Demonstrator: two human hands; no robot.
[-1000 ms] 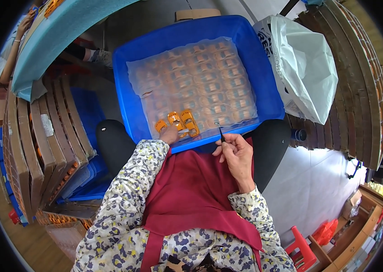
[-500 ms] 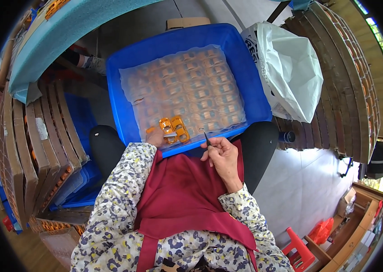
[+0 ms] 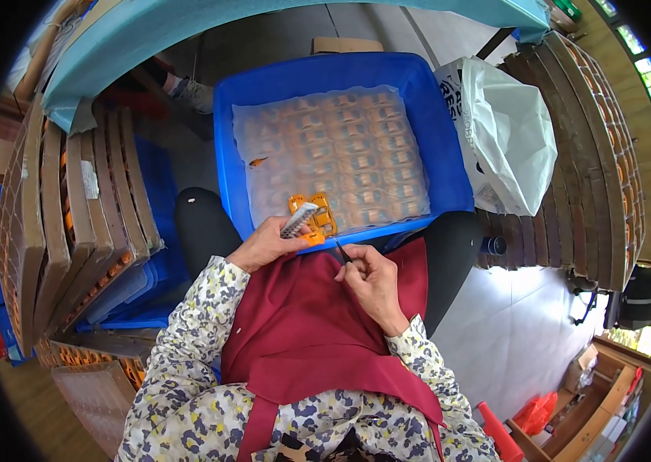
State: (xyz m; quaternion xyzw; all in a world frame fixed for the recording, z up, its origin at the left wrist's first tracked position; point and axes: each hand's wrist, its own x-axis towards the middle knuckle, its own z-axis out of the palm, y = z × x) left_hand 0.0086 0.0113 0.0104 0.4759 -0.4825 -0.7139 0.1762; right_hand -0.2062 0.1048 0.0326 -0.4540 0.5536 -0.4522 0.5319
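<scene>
My left hand (image 3: 265,245) is closed at the near edge of the blue bin (image 3: 229,181), gripping an orange toy car body (image 3: 312,239) and a small grey-and-white patterned strip (image 3: 297,221). Just beyond it, more orange toy car shells (image 3: 324,214) lie on the translucent sheet (image 3: 268,189) covering rows of similar cars. In my right hand (image 3: 374,283) is a thin dark pointed tool that looks like tweezers (image 3: 343,249), pinched between thumb and fingers. Its tip comes close to the orange car in my left hand; whether they touch I cannot tell.
Stacked cardboard trays (image 3: 102,200) of orange parts stand on the left, and more trays (image 3: 587,154) on the right. A white plastic bag (image 3: 506,138) leans beside the bin. Across the far side runs a light-blue surface (image 3: 264,23). A red stool (image 3: 499,435) is at lower right.
My left hand has lifted toward me from the bin with an orange car body and the strip. The tool in my right hand has moved nearer to it. The view has shifted slightly.
</scene>
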